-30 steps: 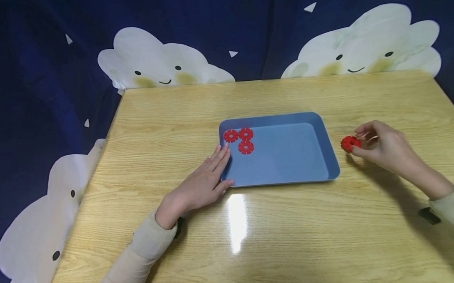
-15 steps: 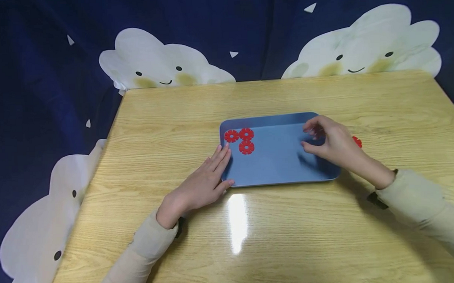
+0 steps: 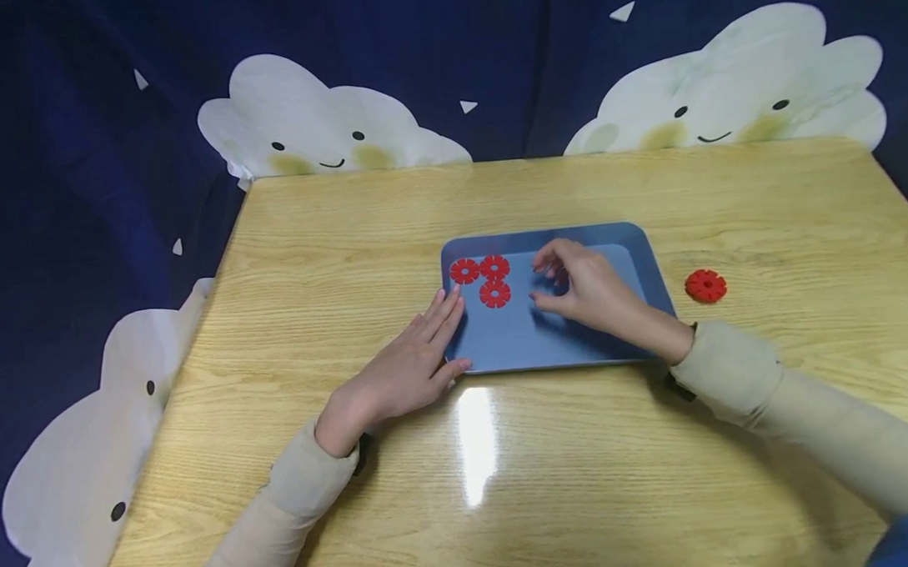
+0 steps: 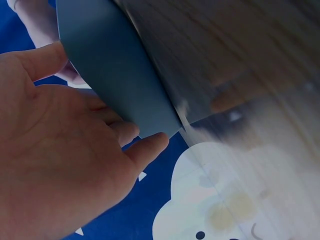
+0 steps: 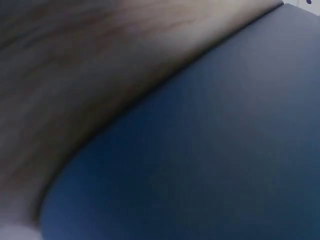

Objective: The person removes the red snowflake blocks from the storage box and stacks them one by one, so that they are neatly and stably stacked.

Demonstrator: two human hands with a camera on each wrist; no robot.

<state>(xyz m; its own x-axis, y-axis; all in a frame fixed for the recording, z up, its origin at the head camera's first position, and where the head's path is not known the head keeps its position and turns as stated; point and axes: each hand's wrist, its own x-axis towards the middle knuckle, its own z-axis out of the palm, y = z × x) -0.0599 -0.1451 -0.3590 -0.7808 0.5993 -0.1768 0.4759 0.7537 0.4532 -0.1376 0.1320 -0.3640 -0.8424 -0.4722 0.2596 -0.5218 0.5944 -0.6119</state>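
Red discs (image 3: 495,294), three in the tray (image 3: 501,340), a stack (image 3: 706,285) outside, look light, stiff, best pinched by the rim; left grip (image 3: 404,369) steadies, thumb spread, right grip (image 3: 593,291) arches over, its hold unclear!

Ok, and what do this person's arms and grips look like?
The left sleeve and right sleeve are long and cream, with thick cuffs. A small dark piece shows by each cuff. The left grip and right grip are bare.
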